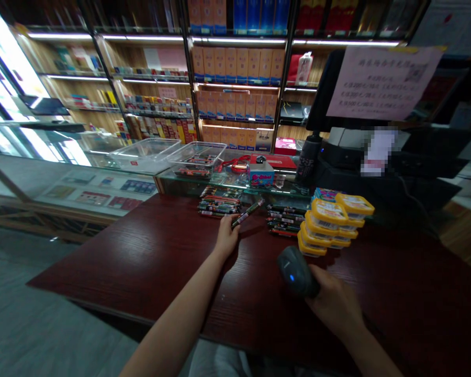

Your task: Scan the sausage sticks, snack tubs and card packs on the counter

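My left hand (pixel 226 234) reaches out over the dark red wooden counter (pixel 149 262) and holds a thin stick-shaped packet (pixel 248 212) up at an angle. It hovers between two piles of similar packets: one pile (pixel 219 202) to the left and one pile (pixel 283 218) to the right. My right hand (pixel 334 301) grips a dark handheld barcode scanner (pixel 296 270) with a small blue light, its head pointing toward the packets. Just beyond the scanner stands a stack of yellow-lidded tubs (pixel 333 224).
A glass display case (pixel 102 183) carries clear plastic trays (pixel 196 157) and a small blue box (pixel 261 174). A dark register with a paper sign (pixel 380 81) stands at the back right. Shelves of boxed goods (pixel 235 89) fill the back wall.
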The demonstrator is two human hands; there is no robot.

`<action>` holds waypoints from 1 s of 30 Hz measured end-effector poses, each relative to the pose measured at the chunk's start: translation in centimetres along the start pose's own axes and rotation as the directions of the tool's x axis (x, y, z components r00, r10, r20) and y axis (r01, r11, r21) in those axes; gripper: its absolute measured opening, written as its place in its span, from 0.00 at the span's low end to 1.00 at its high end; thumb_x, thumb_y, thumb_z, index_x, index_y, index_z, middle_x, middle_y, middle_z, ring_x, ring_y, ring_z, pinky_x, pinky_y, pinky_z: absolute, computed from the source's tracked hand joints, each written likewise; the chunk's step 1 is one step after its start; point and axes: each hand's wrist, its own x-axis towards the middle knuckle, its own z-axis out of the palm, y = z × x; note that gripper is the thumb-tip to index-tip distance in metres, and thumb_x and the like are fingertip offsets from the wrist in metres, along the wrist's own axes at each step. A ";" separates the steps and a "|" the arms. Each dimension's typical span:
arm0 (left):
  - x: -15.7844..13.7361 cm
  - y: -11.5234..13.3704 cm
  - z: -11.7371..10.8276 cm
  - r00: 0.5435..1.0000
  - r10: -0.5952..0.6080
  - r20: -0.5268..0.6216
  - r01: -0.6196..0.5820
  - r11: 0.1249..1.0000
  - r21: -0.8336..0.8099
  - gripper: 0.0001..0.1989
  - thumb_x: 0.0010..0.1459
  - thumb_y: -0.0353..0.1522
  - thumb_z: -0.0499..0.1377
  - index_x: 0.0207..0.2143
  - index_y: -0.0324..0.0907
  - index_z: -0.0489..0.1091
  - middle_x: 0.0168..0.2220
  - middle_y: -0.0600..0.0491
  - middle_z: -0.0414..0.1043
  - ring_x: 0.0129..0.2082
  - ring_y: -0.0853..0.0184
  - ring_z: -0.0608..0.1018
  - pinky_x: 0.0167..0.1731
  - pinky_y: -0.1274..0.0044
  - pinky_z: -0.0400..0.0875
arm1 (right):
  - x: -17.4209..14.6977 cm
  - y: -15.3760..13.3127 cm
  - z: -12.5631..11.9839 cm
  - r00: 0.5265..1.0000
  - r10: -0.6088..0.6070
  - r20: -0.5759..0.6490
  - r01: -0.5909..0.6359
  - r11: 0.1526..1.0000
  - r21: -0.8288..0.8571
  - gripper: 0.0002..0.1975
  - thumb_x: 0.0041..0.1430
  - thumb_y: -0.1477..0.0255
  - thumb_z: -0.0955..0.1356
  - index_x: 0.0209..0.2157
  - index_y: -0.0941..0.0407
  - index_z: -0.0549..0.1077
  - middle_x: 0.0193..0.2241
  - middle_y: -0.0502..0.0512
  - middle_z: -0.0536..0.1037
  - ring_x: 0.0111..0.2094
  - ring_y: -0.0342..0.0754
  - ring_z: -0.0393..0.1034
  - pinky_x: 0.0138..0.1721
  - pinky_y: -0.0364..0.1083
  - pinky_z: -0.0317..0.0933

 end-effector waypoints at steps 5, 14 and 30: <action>0.2 0.4 -0.1 0.999 0.018 0.034 -0.020 0.998 0.058 0.12 0.55 0.24 0.52 0.42 0.40 0.68 0.41 0.49 0.69 0.45 0.64 0.71 0.49 0.68 0.65 | -0.3 1.8 1.7 0.999 -0.049 -0.011 0.048 0.992 -0.118 0.15 0.50 0.77 0.62 0.40 0.55 0.71 0.36 0.55 0.79 0.35 0.49 0.73 0.35 0.45 0.60; 3.3 2.9 3.6 0.991 0.057 0.120 -0.089 0.956 0.279 0.12 0.55 0.25 0.54 0.41 0.41 0.71 0.39 0.48 0.69 0.43 0.61 0.70 0.47 0.68 0.65 | -0.1 2.2 1.8 0.999 -0.035 0.019 0.036 0.997 -0.071 0.15 0.51 0.77 0.63 0.41 0.54 0.71 0.37 0.54 0.79 0.36 0.49 0.73 0.36 0.45 0.59; 6.2 2.5 11.0 0.971 -0.231 0.057 0.230 0.973 0.024 0.21 0.55 0.24 0.52 0.52 0.34 0.66 0.49 0.38 0.70 0.52 0.57 0.71 0.54 0.65 0.62 | 0.0 2.4 1.9 1.000 -0.026 -0.008 0.025 0.997 -0.077 0.16 0.50 0.78 0.62 0.41 0.53 0.71 0.36 0.53 0.79 0.36 0.48 0.72 0.35 0.44 0.58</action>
